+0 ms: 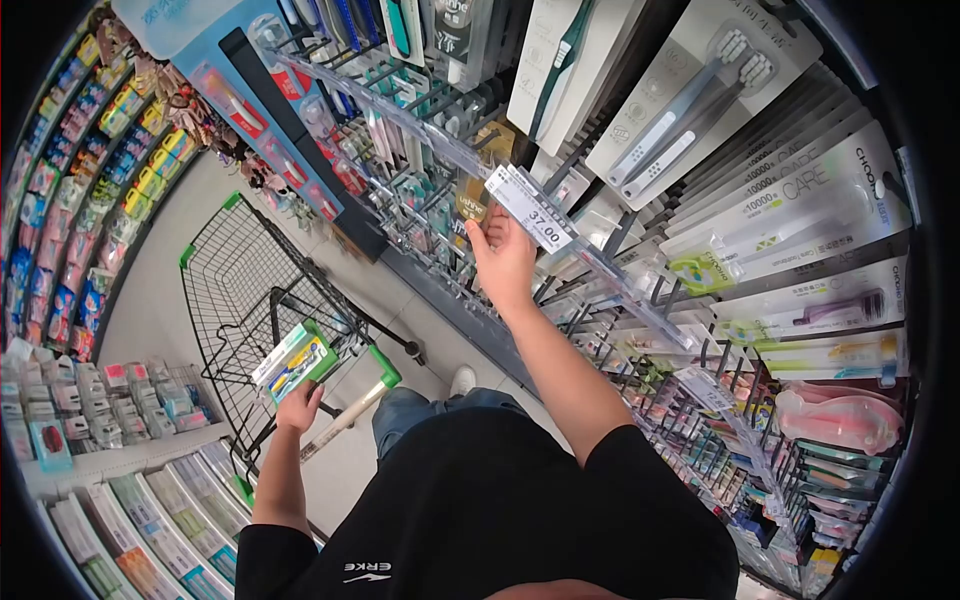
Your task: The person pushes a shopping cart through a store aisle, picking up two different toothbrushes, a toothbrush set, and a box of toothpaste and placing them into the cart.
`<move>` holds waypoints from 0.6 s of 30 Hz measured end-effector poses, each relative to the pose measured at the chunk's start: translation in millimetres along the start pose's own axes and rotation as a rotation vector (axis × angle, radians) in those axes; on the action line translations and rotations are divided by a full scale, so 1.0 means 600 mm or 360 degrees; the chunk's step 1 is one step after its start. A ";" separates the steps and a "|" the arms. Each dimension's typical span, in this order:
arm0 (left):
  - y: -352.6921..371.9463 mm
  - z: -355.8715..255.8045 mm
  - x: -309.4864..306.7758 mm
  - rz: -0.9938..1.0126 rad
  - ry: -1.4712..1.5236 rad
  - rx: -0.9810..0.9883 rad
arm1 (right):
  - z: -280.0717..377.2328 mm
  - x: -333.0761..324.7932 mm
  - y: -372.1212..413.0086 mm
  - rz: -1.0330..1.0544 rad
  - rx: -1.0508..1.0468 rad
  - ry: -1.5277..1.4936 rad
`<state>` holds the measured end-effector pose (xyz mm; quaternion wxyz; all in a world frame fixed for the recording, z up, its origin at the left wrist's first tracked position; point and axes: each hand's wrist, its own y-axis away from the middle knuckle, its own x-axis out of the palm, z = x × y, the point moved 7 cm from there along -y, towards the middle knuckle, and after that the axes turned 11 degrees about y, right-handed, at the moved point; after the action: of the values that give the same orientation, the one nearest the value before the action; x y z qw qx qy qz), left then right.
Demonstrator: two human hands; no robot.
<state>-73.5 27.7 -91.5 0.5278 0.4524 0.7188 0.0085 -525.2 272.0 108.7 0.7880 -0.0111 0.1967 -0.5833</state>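
Note:
In my left hand [298, 405] is a green-and-white blister pack [297, 360] with a blue and yellow picture or item on its front. I hold it by its lower edge, above the shopping cart. My right hand [503, 258] reaches in at the rack, just under a price tag [530, 207] reading 37.00. Its thumb and fingers close around the lower end of a gold package [470, 197] hanging there. Part of that package and some fingertips are hidden behind the tag.
A wire shopping cart [235, 265] with green corners stands at my left. Hanging toothbrush packs [690, 110] and metal hooks crowd the rack at right. A pink package [838, 415] hangs lower right. Curved shelves of colourful goods [110, 150] line the far left.

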 end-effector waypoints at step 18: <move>0.027 -0.024 0.002 -0.0056 -0.0018 -0.0026 | 0.034 0.120 0.310 0.0753 -0.1172 0.0540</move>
<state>-74.3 45.0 -78.2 0.5356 0.4354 0.7236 0.0025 -330.9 260.3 60.4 0.7996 -0.1494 0.5138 -0.2727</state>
